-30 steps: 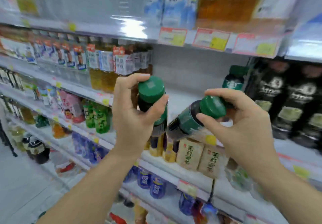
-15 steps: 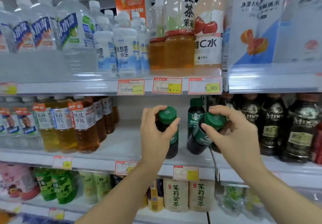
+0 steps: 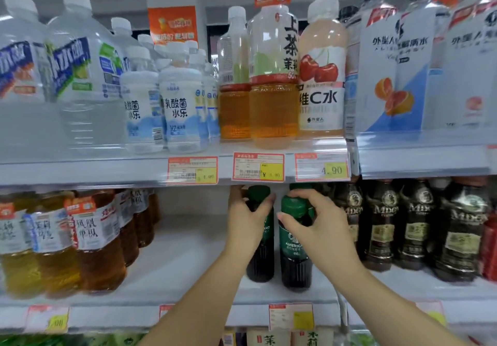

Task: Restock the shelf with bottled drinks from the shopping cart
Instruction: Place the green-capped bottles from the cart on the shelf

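On the white shelf (image 3: 183, 254), left hand (image 3: 248, 220) grips the left bottle (image 3: 262, 262), right hand (image 3: 312, 227) the right bottle (image 3: 294, 265).

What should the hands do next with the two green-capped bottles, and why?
Probably let go of both bottles and draw back. The left hand grips the left bottle and the right hand grips the right bottle, each near its cap. Both stand upright with their bases on the shelf, beside the dark bottles, so they seem placed.
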Action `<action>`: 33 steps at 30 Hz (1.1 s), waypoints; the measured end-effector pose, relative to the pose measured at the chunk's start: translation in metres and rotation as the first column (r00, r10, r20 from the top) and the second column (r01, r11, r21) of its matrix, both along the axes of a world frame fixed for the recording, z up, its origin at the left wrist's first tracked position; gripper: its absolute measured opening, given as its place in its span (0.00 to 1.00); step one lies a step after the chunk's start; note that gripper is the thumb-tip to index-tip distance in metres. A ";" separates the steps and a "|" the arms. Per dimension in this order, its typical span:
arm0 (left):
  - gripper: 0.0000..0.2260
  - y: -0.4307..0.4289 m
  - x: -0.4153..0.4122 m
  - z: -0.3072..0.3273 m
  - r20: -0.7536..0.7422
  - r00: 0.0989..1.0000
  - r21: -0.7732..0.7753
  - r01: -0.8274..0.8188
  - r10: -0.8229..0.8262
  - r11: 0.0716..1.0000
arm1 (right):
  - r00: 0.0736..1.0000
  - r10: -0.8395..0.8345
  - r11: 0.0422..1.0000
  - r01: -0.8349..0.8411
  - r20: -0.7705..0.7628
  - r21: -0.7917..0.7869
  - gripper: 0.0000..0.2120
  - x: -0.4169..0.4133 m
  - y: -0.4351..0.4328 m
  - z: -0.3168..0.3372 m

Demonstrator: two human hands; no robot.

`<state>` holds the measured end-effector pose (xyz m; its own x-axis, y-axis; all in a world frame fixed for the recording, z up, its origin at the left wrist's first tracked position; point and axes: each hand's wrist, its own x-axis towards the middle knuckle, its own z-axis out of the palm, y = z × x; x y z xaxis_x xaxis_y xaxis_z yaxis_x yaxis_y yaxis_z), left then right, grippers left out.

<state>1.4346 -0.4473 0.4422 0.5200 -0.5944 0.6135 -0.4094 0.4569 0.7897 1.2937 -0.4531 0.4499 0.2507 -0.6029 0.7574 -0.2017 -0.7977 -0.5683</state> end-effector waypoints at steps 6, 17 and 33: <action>0.17 0.001 0.006 -0.017 0.045 0.981 0.212 0.177 -0.191 0.961 | 0.999 -0.008 1.000 0.009 -0.033 0.029 0.34 -0.007 -0.006 -0.028; 0.28 0.007 0.023 -0.057 0.135 0.936 0.392 0.251 -0.326 0.885 | 0.998 -0.016 0.970 0.030 -0.061 0.240 0.30 -0.004 -0.011 -0.074; 0.30 -0.029 0.020 -0.048 0.158 0.930 0.399 0.248 -0.333 0.883 | 1.000 0.009 0.928 -0.008 0.000 0.371 0.25 0.010 -0.040 -0.067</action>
<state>1.4546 -0.4765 0.3946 0.1689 -0.9014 0.3988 -0.4822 0.2773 0.8310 1.3035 -0.4930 0.3832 0.2579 -0.8389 0.4794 -0.1969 -0.5314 -0.8239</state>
